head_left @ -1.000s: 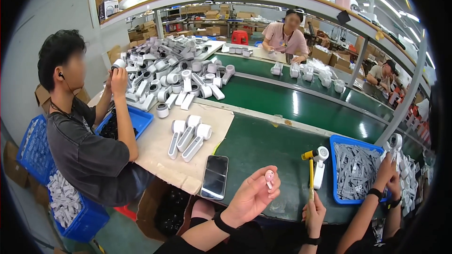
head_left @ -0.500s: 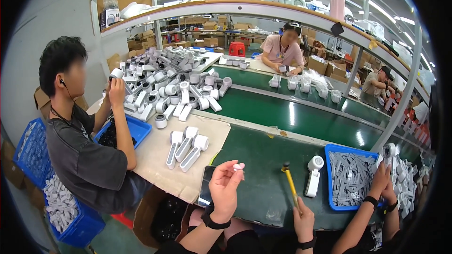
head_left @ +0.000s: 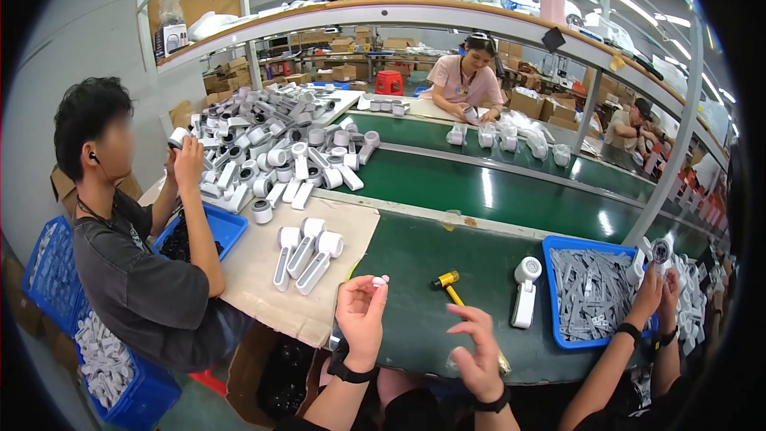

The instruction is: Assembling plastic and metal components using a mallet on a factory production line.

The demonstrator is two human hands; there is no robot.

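My left hand is raised over the near edge of the bench, thumb and fingers pinching a small pinkish-white piece too small to name. A hammer with a yellow handle and a dark-and-yellow head lies on the green bench mat. Over its handle, my right hand has its fingers spread and hides the middle of it; the handle's end shows beside the wrist. Right of the hammer, a white handheld fan with a round grille head lies on the mat.
Three more white fans lie on cardboard to the left, before a large pile. A blue tray of grey strips stands right, beside a co-worker's hands. Another person sits left. Beyond runs a green conveyor.
My right hand has let go of the hammer, which was held upright and now lies on the mat. My left hand still pinches the small piece, slightly further left in view.
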